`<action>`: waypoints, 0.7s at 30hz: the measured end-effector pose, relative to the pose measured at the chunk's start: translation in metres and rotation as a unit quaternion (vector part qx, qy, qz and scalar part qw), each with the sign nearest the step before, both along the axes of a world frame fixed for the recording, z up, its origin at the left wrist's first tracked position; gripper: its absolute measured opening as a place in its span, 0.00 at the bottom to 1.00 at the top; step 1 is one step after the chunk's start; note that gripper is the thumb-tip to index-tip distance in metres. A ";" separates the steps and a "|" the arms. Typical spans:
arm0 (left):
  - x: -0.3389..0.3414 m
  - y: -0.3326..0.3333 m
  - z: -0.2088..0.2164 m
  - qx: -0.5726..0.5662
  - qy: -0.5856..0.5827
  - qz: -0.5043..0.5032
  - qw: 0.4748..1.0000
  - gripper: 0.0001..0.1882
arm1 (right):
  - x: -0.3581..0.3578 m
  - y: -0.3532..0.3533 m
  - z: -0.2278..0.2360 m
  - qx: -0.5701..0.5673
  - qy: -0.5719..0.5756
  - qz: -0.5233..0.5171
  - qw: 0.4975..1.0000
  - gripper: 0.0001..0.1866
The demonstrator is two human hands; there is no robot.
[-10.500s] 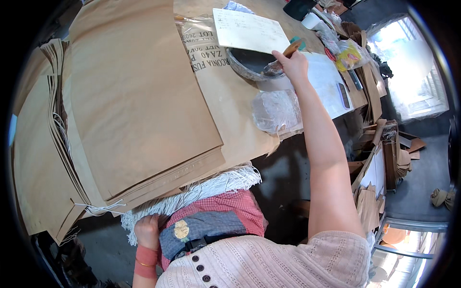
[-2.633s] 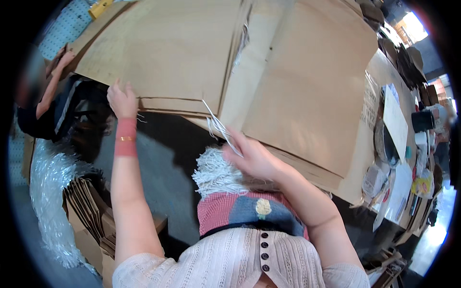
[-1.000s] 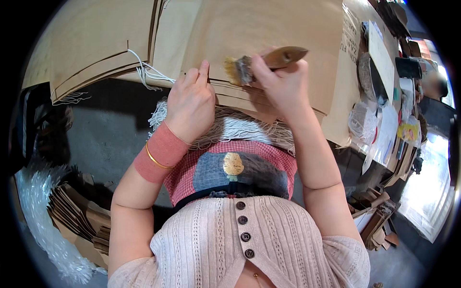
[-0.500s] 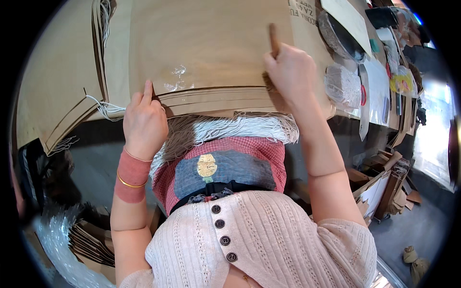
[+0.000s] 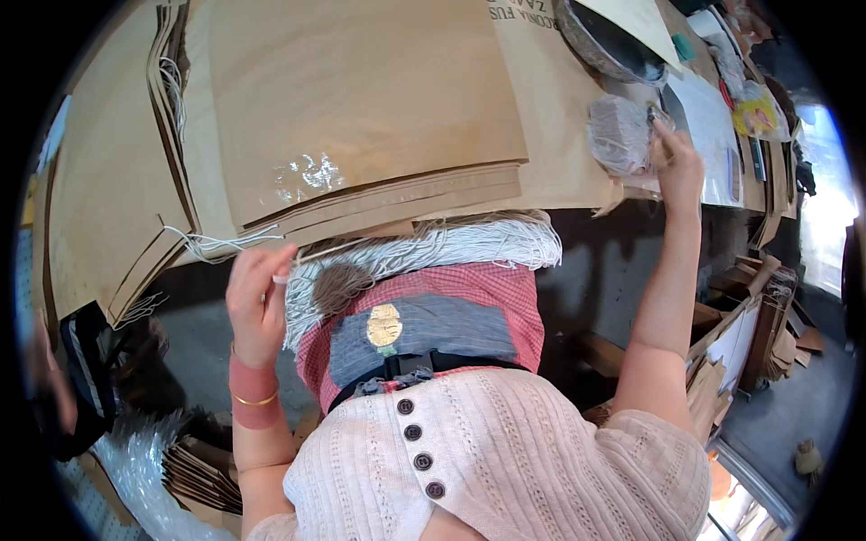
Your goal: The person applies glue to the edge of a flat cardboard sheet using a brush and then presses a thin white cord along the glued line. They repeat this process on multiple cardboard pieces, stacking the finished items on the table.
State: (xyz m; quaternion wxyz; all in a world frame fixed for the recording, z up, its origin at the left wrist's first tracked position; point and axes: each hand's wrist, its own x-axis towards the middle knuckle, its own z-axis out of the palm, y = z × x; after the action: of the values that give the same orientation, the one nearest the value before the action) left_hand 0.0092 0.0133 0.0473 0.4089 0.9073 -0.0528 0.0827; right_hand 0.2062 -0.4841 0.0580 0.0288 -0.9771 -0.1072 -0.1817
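Note:
A stack of brown paper sheets lies in front of me, its near edges fanned in steps with a shiny wet patch close by. My left hand is closed on a white cord at the stack's near left corner. A thick bundle of white cords hangs over my lap below the table edge. Off to the right, my right hand is pinched beside a block wrapped in clear plastic. Something small and dark shows at its fingertips; what it is cannot be made out.
A dark round basin with a crusted rim stands at the far right, partly under a pale board. More brown paper with white cords lies at the left. Bubble wrap and cardboard sit low at the left.
My right hand has moved right, from the stack's near edge to the wrapped block; the wooden-handled brush it held no longer shows clearly. My left hand has come off the paper onto a cord.

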 end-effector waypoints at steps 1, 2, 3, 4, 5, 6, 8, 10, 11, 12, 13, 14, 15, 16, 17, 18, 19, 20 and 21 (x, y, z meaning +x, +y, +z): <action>-0.005 0.001 0.005 -0.060 0.017 -0.022 0.998 0.08 | -0.004 0.004 -0.002 -0.024 0.010 0.000 1.000 0.13; -0.007 -0.003 0.010 -0.065 -0.030 -0.049 0.996 0.10 | -0.012 0.011 -0.001 -0.050 0.019 0.004 0.999 0.15; -0.009 -0.007 0.016 -0.111 -0.019 -0.074 0.991 0.11 | -0.021 0.020 0.002 -0.075 0.029 0.009 0.997 0.17; -0.012 -0.010 0.024 -0.151 -0.006 -0.096 0.984 0.12 | -0.031 0.045 0.010 0.005 0.034 0.052 0.998 0.16; -0.015 -0.014 0.032 -0.192 0.005 -0.118 0.974 0.13 | -0.046 0.081 0.017 0.084 0.038 0.093 0.991 0.15; -0.016 -0.017 0.035 -0.205 0.001 -0.137 0.969 0.15 | -0.066 0.117 0.011 0.223 0.077 0.158 0.959 0.15; -0.016 -0.024 0.042 -0.327 0.069 -0.121 0.935 0.16 | -0.099 0.189 0.001 0.387 0.224 0.356 0.820 0.12; -0.018 -0.020 0.045 -0.438 0.139 -0.106 0.882 0.19 | -0.127 0.246 -0.035 0.379 0.273 0.456 0.758 0.12; -0.022 -0.011 0.045 -0.419 0.117 -0.087 0.896 0.19 | -0.128 0.254 -0.044 0.337 0.282 0.527 0.728 0.11; -0.028 0.002 0.046 -0.400 0.095 -0.069 0.909 0.20 | -0.127 0.247 -0.046 0.359 0.329 0.489 0.724 0.10; -0.036 0.012 0.046 -0.379 0.073 -0.046 0.921 0.20 | -0.125 0.238 -0.044 0.380 0.378 0.451 0.714 0.10; -0.042 0.019 0.049 -0.388 0.035 -0.016 0.921 0.21 | -0.123 0.226 -0.038 0.396 0.429 0.407 0.703 0.09; -0.045 0.026 0.055 -0.396 -0.002 0.012 0.918 0.22 | -0.118 0.213 -0.029 0.416 0.399 0.394 0.716 0.06; -0.044 0.037 0.057 -0.408 -0.002 0.004 0.913 0.22 | -0.112 0.199 -0.015 0.432 0.365 0.380 0.731 0.04; -0.045 0.050 0.058 -0.419 -0.002 -0.002 0.908 0.23 | -0.103 0.180 -0.001 0.438 0.412 0.356 0.716 0.05; -0.043 0.063 0.058 -0.421 0.021 -0.017 0.907 0.23 | -0.094 0.164 0.012 0.445 0.429 0.324 0.716 0.07; -0.040 0.073 0.052 -0.440 0.006 0.000 0.898 0.20 | -0.087 0.152 0.022 0.440 0.380 0.316 0.750 0.07; -0.031 0.084 0.050 -0.445 0.009 0.018 0.895 0.18 | -0.079 0.142 0.033 0.445 0.365 0.275 0.770 0.07; -0.021 0.092 0.046 -0.449 0.011 0.038 0.893 0.16 | -0.068 0.138 0.044 0.448 0.336 0.271 0.783 0.07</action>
State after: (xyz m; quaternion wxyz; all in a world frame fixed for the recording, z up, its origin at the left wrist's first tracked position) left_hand -0.0117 0.1057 0.0935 0.7696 0.6295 0.0289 0.1029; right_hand 0.1381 -0.3457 0.1021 0.5460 -0.7837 -0.2576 0.1460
